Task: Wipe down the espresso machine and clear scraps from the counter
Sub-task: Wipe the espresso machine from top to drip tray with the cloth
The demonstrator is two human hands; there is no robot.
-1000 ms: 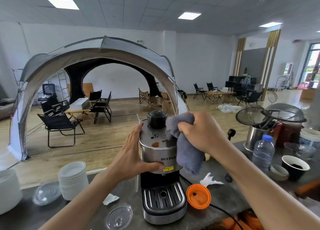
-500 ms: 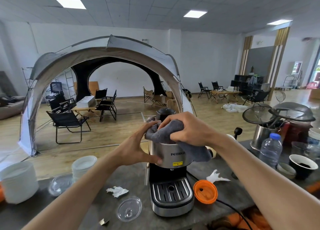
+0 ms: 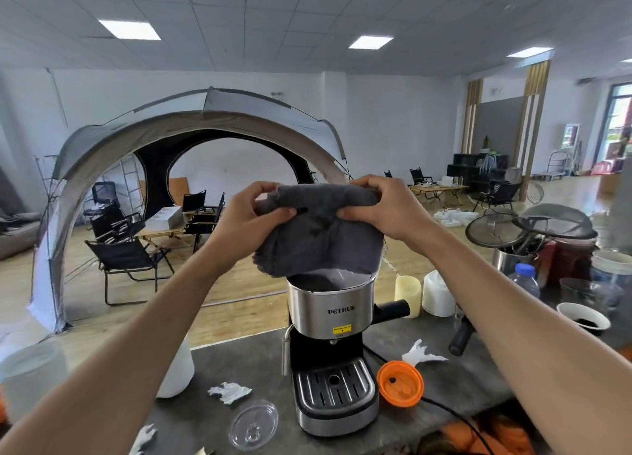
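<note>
The steel and black espresso machine [image 3: 331,312] stands on the dark counter [image 3: 455,379]. Above its top I hold a grey cloth [image 3: 319,239] spread between both hands. My left hand [image 3: 251,215] pinches the cloth's left upper edge and my right hand [image 3: 386,206] grips its right upper edge. The cloth hangs down and hides the machine's top. White paper scraps lie on the counter: one [image 3: 229,392] left of the machine, one [image 3: 421,353] to its right, another [image 3: 143,437] at the front left.
An orange lid [image 3: 400,382] and a black cable lie right of the machine, a clear lid [image 3: 253,424] in front left. White cup stacks [image 3: 437,292], a water bottle [image 3: 525,283], a paper cup with coffee [image 3: 583,317] and strainers [image 3: 496,230] crowd the right.
My left hand has left the machine's side and joined the right on the cloth. Both hands have lifted the cloth off the top and spread it above the machine.
</note>
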